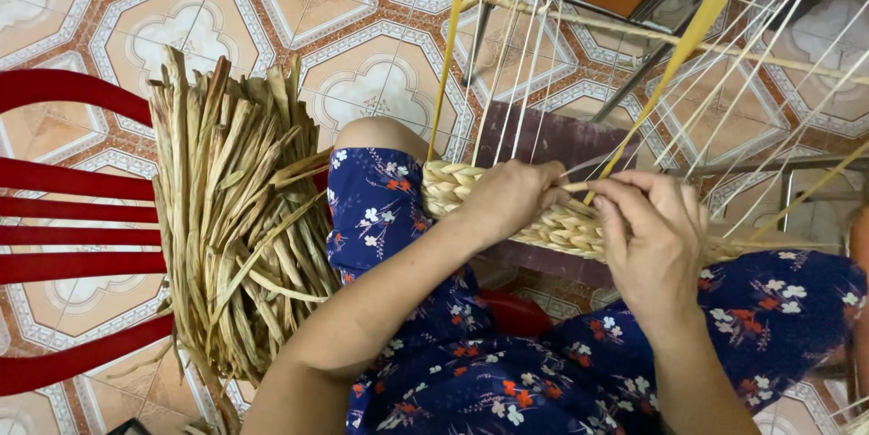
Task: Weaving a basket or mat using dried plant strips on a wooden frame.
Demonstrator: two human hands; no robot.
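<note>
A woven braid [471,195] of pale dried fibre is seen lying across the lap, long axis running left to right, slightly downward toward the right. The left hand [511,200] is curled closed over the braid's upper edge, pressing it down near the middle. The right hand [656,236] is placed just beside it to the right, fingers pinched shut on a thin fibre strand [579,189] that points leftward into the gap between the two hands. The working point is thus found between the hands, touching both; neither hand is clearly nearer.

A yellow strand [697,28] is seen rising steeply up and to the right from that pinch. Thin white warp strings [529,64] are stretched upward from the braid toward a metal frame [652,0] above.

A loose bundle of dried leaf strips [235,218] is leaned well to the left of the left arm, against a red chair [72,218], strips mostly upright. No container is seen; the bundle is held by nothing visible. A patterned tile floor [344,46] is seen beneath.
</note>
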